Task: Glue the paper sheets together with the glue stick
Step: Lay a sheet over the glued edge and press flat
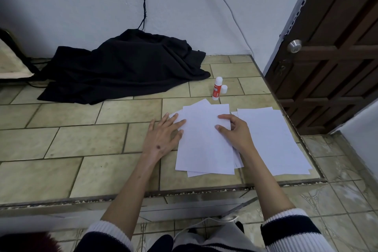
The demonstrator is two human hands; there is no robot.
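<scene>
A loose pile of white paper sheets (204, 145) lies on the tiled counter, its top sheet slightly askew over those below. My left hand (163, 135) lies flat with straight fingers pressing the pile's left edge. My right hand (235, 131) rests on the pile's right edge, thumb and forefinger spread on the top sheet, the other fingers bent. A second stack of white sheets (274, 141) sits just to the right. Behind the pile a red and white glue stick (216, 89) stands upright, with its white cap (224, 89) beside it on the right.
A crumpled black cloth (122, 67) covers the back of the tiled counter (81, 141) against the white wall. Cables hang down the wall. A brown door (335, 57) stands at the right. The counter's metal edge (184, 188) runs along the front.
</scene>
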